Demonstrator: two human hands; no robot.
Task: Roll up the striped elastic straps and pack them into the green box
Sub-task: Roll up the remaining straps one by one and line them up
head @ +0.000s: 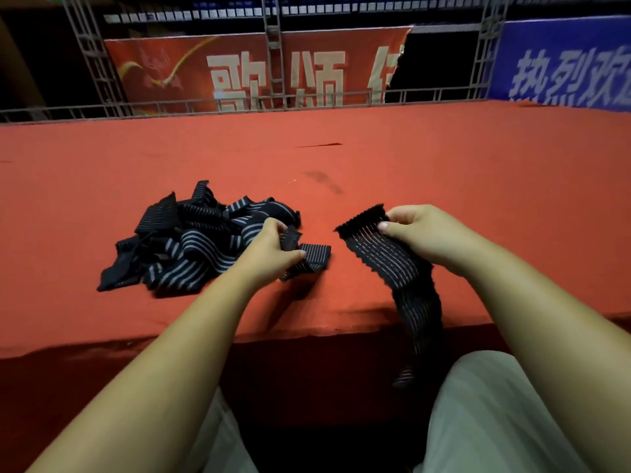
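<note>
A soft heap of black stretchy straps with pale grey stripes (191, 240) is lying on the flat table covered in red cloth (444, 172), a little left of the middle. The straps are looking ribbed and floppy, all folded over each other.

The left hand (269, 249) is sitting at the right edge of the heap. Its thumb and fingers are pinching a short, folded bit of striped strap (312, 256) that is lying flat on the cloth. It may be joined to a strap in the heap, but that part is hard to see.

The right hand (426, 237) is curling around one long black strap with thin pale lines (386, 257). The strap's fuzzy cut end is pointing up and away, just left of the thumb. Its long side is running back toward the person, going over the front edge of the table and hanging straight down beside the light beige trouser leg (495, 404). The lines are running along its length.
</note>
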